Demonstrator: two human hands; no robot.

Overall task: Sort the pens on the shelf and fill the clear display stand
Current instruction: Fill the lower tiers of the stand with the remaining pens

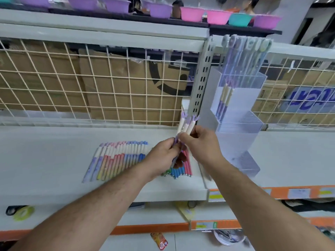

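Note:
A small bunch of purple-and-white pens stands upright above the white shelf. My left hand grips the bunch at its lower end, and my right hand pinches it higher up. A row of purple, pink and blue pens lies flat on the shelf left of my hands, and more pens lie under my left hand. The clear stepped display stand sits to the right; its top tier holds several tall pens, its second tier two purple pens. The lower tiers look empty.
A wire grid backs the shelf, with cardboard boxes behind it. Plastic bowls line the top shelf. An upright slotted post stands just left of the stand. Tape rolls lie on the lower shelf, and orange price strips edge the shelves.

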